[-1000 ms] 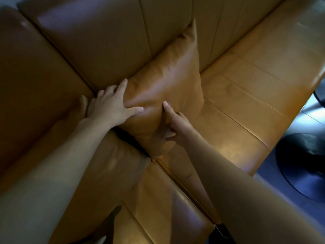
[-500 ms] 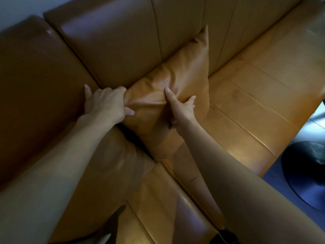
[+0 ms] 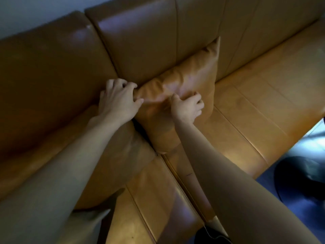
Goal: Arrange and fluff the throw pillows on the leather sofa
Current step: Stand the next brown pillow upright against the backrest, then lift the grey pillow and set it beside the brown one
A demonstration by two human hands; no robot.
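A tan leather throw pillow [image 3: 193,74] leans against the backrest of the tan leather sofa [image 3: 263,95], standing on one corner near the seat seam. My left hand [image 3: 119,101] grips the pillow's left top corner with curled fingers. My right hand [image 3: 187,107] presses into the pillow's front face, fingers bent and pinching the leather. A second tan pillow [image 3: 112,155] lies on the seat under my left forearm, partly hidden by it.
The sofa's left armrest [image 3: 44,76] rises beside my left hand. Long seat cushions [image 3: 255,111] stretch to the right. A dark round base [image 3: 302,180] stands on the floor at the right, off the sofa's front edge. A dark object [image 3: 211,235] sits at the bottom edge.
Both hands have moved up the pillow: my left now clutches its top corner, my right has curled into its face. The pillow is more crumpled between them. The view shifted.
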